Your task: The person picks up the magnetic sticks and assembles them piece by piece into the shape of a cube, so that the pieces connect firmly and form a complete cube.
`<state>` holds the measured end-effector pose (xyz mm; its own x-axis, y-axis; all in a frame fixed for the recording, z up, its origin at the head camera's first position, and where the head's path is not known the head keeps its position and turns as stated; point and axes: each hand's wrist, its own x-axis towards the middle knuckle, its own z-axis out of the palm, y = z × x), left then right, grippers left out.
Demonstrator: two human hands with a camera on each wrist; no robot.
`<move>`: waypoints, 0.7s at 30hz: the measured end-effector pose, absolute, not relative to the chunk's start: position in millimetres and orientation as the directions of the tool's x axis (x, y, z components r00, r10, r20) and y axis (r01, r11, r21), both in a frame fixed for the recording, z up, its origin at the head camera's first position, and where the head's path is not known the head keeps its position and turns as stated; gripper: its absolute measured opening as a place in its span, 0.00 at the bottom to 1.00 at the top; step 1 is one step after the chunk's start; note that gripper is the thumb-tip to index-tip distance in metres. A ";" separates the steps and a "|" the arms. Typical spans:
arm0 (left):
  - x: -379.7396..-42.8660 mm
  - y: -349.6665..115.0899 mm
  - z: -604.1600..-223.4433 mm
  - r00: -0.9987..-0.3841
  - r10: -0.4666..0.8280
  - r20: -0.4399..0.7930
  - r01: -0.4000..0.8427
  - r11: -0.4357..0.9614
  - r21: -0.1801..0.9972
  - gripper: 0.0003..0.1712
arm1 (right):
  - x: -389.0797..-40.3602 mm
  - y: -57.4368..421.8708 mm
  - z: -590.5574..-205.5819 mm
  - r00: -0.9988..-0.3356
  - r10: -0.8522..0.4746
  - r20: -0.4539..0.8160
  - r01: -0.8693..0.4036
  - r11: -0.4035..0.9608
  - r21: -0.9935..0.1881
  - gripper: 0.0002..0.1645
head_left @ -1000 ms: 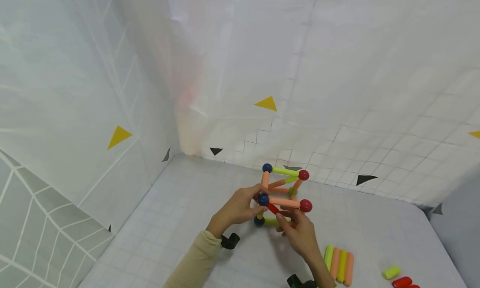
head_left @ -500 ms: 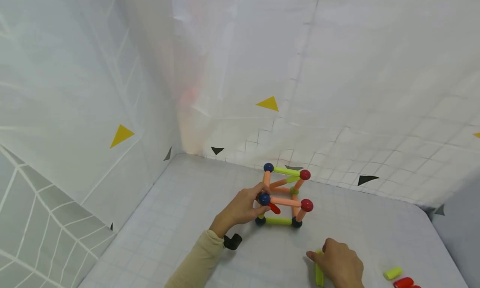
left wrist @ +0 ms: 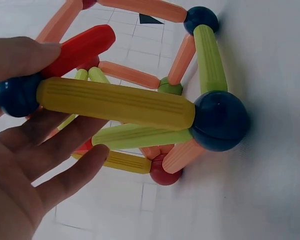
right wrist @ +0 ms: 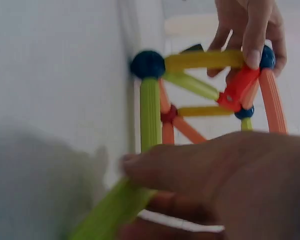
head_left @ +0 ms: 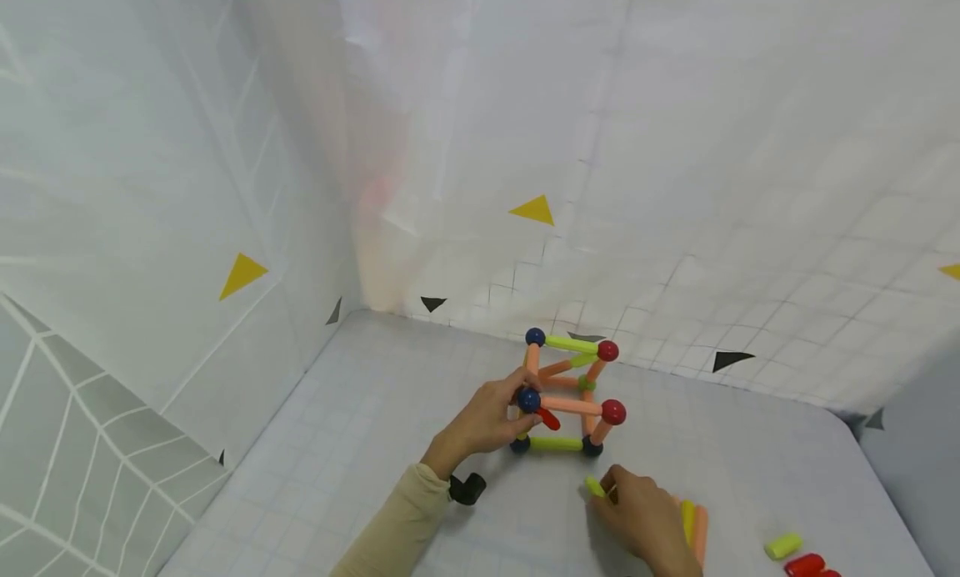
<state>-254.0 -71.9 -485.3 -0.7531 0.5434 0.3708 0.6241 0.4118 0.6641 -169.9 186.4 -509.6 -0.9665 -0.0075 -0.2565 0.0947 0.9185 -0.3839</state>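
A frame of magnetic rods and balls [head_left: 572,405] stands on the white surface in the head view. My left hand [head_left: 480,418] holds its upper near-left corner, thumb and fingers around the blue ball [head_left: 528,399]. From that ball a short red rod [left wrist: 85,50] juts inward, and the left thumb presses on its end in the left wrist view. My right hand [head_left: 648,510] pinches a lime-green magnetic rod [head_left: 595,486], tilted, in front of the frame and apart from it. In the right wrist view this rod [right wrist: 110,212] is blurred and partly covered by the hand.
Beside my right hand lie yellow and salmon rods [head_left: 701,534], partly hidden by it. Farther right are a short lime-green rod [head_left: 783,546] and red pieces [head_left: 805,565]. A black piece [head_left: 467,489] is at my left wrist. White walls [head_left: 450,143] rise behind and at the left.
My right hand left the red rod at the frame, reached to the row of rods at the right, took a lime-green one and moved partway back. The left hand stays at its corner.
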 end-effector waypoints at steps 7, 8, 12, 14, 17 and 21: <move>-254.5 -70.4 -488.4 -0.763 0.527 0.374 0.597 0.353 0.721 0.24 | -179.2 163.1 -519.1 -0.991 -0.082 0.103 -0.122 0.867 -0.483 0.20; -254.6 -70.4 -488.8 -0.766 0.525 0.371 0.591 0.349 0.727 0.24 | -181.0 160.0 -520.6 -0.987 -0.082 0.138 -0.139 0.865 -0.482 0.21; -255.3 -70.1 -489.2 -0.774 0.515 0.369 0.579 0.339 0.742 0.24 | -188.2 149.7 -524.4 -0.974 -0.073 0.213 -0.170 0.860 -0.481 0.20; -255.3 -69.9 -488.9 -0.777 0.513 0.365 0.573 0.336 0.748 0.24 | -191.4 145.5 -525.7 -0.970 -0.069 0.233 -0.178 0.857 -0.484 0.20; -255.1 -69.6 -488.2 -0.785 0.512 0.350 0.557 0.334 0.761 0.24 | -194.5 140.6 -527.8 -0.963 -0.064 0.261 -0.189 0.851 -0.489 0.20; -255.3 -69.6 -487.8 -0.791 0.511 0.336 0.544 0.336 0.769 0.24 | -196.7 136.1 -529.8 -0.951 -0.059 0.302 -0.209 0.844 -0.494 0.20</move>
